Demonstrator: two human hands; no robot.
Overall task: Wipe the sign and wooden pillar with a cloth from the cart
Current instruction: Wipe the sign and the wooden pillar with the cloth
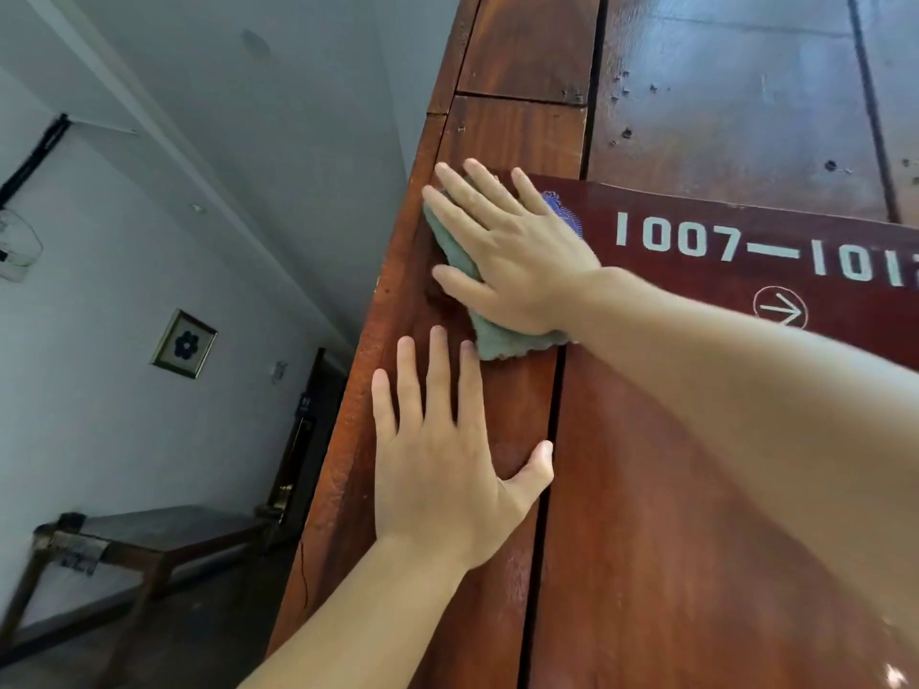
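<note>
- No containers in view; nothing holds anything here.
- Right hand (517, 256) flat, fingers spread open, palm pressing a cloth (497, 335) against the pillar (646, 489), not clenched round it.
- Cloth: pale grey-green, soft nubby weave, crumpled; peeks out left of the palm and below the wrist, scalloped lower edge. It sits at the sign's (746, 271) left end, near the pillar's left edge.
- Left hand (442, 469) flat on the pillar just below the cloth, fingers spread and straight, thumb out to the right, holding nothing.
- Pillar: reddish-brown wood, glossy varnish, long planks with dark seams between; small nail holes and pits in the upper planks.
- Sign: dark red flat board fixed on the pillar, smooth, pale numerals "1007—101…", circled arrow below pointing right, blue emblem partly under the right hand.
- Left of the pillar: pale plain wall (99, 415), small framed picture (184, 344) with a dark flower shape, low dark wooden bench (164, 532) along the wall, flat top, straight legs.
</note>
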